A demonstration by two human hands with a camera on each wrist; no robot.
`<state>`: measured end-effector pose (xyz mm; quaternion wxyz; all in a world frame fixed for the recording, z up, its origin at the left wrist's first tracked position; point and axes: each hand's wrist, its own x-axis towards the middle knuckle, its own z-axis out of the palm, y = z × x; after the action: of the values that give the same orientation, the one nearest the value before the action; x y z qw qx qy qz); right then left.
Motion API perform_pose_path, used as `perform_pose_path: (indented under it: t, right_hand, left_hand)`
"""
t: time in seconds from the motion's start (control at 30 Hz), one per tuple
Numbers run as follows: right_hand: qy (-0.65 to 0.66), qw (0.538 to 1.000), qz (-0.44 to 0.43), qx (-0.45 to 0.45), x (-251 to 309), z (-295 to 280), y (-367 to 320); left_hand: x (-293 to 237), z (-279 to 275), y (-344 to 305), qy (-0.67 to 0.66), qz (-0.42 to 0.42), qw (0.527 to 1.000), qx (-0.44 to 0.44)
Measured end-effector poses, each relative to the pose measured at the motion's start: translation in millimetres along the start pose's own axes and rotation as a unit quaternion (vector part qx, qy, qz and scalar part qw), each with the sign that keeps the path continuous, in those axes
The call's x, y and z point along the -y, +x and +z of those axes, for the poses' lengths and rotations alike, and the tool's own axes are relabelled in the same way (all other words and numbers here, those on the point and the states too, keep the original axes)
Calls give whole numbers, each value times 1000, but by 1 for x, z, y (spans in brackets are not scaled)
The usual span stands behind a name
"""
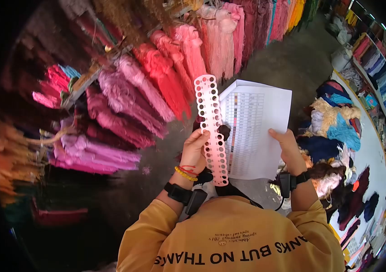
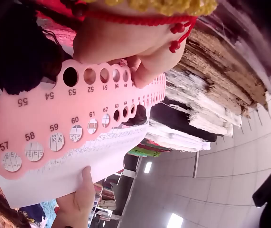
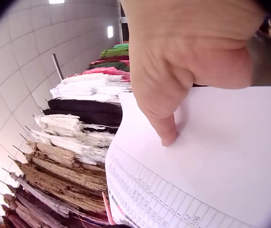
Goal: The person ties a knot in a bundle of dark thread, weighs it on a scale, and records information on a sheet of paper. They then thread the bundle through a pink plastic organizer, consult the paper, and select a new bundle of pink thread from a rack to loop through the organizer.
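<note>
My left hand (image 1: pixel 194 153) holds a long pink thread-holder card (image 1: pixel 210 120) upright, thumb on its face. Two rows of round holes with printed numbers run along this card, plain in the left wrist view. A tuft of dark thread (image 2: pixel 19 52) hangs at the card's edge there. In my right hand (image 1: pixel 287 146) are white paper sheets (image 1: pixel 265 127), pinched at the right edge with the thumb on top. A printed table of numbers and small colour swatches (image 1: pixel 235 118) covers the left part of the top sheet. The card overlaps the sheets' left edge.
Thick skeins of yarn hang on racks in front and to the left, among them red (image 1: pixel 163 72) and purple (image 1: pixel 82 149) ones. At the right, loose skeins (image 1: pixel 344 131) lie piled on a white table (image 1: pixel 374 158). Shelves with folded bundles (image 1: pixel 385 81) stand beyond it.
</note>
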<state>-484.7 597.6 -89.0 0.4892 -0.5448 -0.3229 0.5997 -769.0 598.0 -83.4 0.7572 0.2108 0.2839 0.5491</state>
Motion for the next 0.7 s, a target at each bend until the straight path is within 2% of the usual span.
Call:
perform_pose_path:
  t: [0.1, 0.2, 0.33, 0.47, 0.6, 0.7]
  right_hand:
    - [-4, 998, -31, -50, 13, -2, 57]
    - [31, 998, -45, -40, 34, -7, 107]
    - [52, 997, -33, -49, 78, -11, 150]
    - [67, 992, -62, -85, 109, -37, 196]
    - [71, 984, -66, -148, 127, -77, 238]
    - [48, 971, -57, -228, 148, -107, 267]
  left_hand:
    - [-14, 14, 64, 23, 5, 1000, -17]
    - [-29, 35, 119, 29, -20, 999, -28]
    - [-38, 46, 193, 4, -26, 1000, 16]
    - [-30, 77, 266, 19, -60, 998, 20]
    - [-13, 105, 354, 46, -105, 990, 83]
    - [-1, 135, 423, 47, -148, 978, 137]
